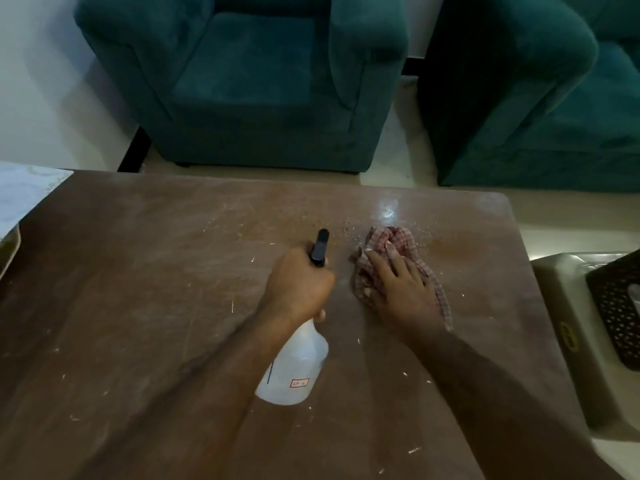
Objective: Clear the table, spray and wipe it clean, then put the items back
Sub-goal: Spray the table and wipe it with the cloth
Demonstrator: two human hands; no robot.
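Gripping the neck of a white spray bottle [294, 368], the left hand [298, 282] has its fingers wrapped tight just under the black trigger head [319, 247], whose nozzle points away over the brown table [138, 306]. The bottle tilts, its base toward the person and lifted above the tabletop, with a small red-edged label on its side. Just to the right, the right hand [398, 282] lies flat with fingers spread, pressing down on a crumpled red-and-white checked cloth [394, 244] that rests on the table. Pale specks and scratches are scattered over the wood, and fine droplets glisten beyond the cloth, near a shiny wet patch. A dark perforated basket [616, 306] sits at the right edge of view. Past the table's far edge stand two teal armchairs [249, 81].
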